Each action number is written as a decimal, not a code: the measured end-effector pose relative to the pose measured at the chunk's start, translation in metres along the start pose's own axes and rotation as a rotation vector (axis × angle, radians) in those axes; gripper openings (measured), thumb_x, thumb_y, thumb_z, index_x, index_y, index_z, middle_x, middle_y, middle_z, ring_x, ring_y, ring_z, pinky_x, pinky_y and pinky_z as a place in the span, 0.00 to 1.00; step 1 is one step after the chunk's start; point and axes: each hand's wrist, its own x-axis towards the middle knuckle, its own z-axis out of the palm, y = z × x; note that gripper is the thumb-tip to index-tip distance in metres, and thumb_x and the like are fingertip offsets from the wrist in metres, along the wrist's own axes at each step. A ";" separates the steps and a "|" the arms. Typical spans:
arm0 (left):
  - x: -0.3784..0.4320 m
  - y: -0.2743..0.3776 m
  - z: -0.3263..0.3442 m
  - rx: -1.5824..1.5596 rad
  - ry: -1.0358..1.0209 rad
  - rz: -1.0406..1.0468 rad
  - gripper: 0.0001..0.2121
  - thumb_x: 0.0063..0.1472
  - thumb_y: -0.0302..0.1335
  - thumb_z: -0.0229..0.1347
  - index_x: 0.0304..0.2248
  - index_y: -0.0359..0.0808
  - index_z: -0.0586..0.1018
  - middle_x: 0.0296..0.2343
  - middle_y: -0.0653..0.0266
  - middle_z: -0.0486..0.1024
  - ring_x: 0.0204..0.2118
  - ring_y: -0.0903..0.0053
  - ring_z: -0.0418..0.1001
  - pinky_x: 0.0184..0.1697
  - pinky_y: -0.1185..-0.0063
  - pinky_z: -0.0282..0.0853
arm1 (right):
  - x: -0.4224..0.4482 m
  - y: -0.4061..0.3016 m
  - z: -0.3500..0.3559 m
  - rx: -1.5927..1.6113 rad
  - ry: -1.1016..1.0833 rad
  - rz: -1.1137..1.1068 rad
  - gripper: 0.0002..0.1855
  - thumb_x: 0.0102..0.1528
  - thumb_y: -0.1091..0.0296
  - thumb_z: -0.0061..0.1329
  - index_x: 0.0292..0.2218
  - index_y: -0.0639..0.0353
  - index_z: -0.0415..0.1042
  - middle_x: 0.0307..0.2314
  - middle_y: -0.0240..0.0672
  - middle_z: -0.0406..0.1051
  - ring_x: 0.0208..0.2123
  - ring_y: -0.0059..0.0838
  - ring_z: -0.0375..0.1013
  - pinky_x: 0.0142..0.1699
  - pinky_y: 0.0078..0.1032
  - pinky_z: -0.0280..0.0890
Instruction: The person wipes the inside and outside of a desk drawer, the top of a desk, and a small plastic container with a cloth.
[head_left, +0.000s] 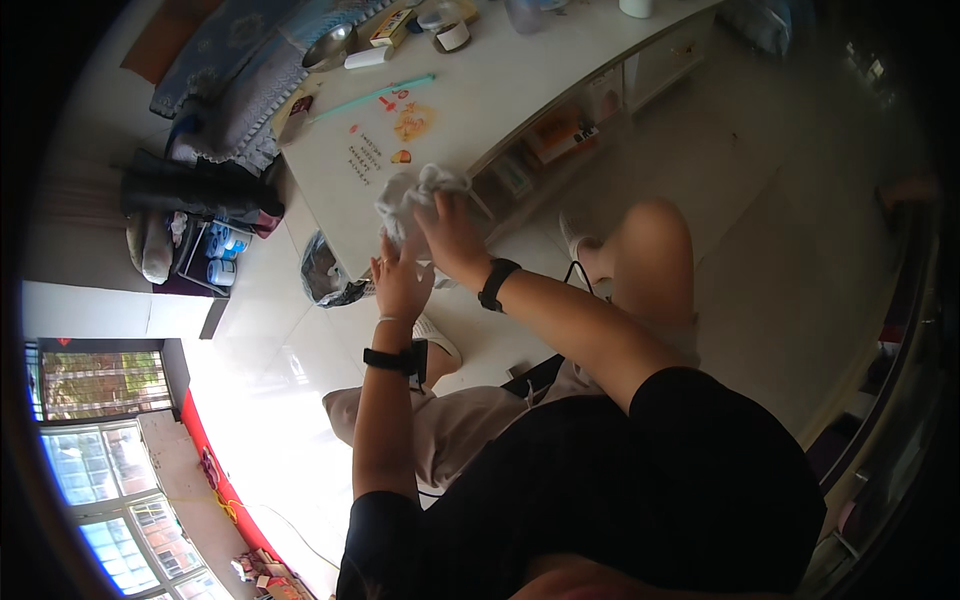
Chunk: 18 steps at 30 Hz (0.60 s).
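A crumpled white cloth is bunched at the near corner of a white table. My right hand grips the cloth from above, its fingers sunk into the folds. Close beside it, my left hand reaches the cloth's near edge with its fingertips. Blur there hides how firmly the left fingers hold. Printed characters and orange pictures mark the tabletop just beyond the cloth.
On the table lie a turquoise stick, a metal bowl, a small yellow box and a lidded jar. Below its edge are shelves holding boxes. A bag-lined trash bin stands on the floor by the corner.
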 end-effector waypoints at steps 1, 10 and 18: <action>-0.008 -0.001 0.002 -0.009 0.103 0.020 0.26 0.47 0.33 0.52 0.48 0.45 0.64 0.51 0.41 0.51 0.54 0.53 0.50 0.54 0.58 0.46 | -0.003 0.001 0.005 0.003 -0.002 0.013 0.16 0.44 0.71 0.46 0.38 0.58 0.65 0.40 0.48 0.57 0.43 0.53 0.58 0.43 0.40 0.61; -0.071 0.005 0.010 -0.238 0.291 -0.171 0.16 0.46 0.24 0.50 0.38 0.41 0.72 0.36 0.53 0.67 0.39 0.58 0.64 0.41 0.69 0.63 | -0.017 -0.010 0.005 0.371 -0.941 -0.034 0.16 0.45 0.67 0.47 0.37 0.60 0.67 0.34 0.49 0.66 0.40 0.44 0.66 0.44 0.32 0.60; -0.088 0.044 0.040 0.125 0.005 -0.060 0.14 0.51 0.28 0.47 0.39 0.40 0.72 0.48 0.58 0.61 0.55 0.63 0.53 0.53 0.64 0.50 | -0.112 0.020 0.020 0.392 -0.992 -0.070 0.14 0.48 0.62 0.43 0.31 0.64 0.70 0.31 0.46 0.71 0.33 0.42 0.71 0.37 0.30 0.65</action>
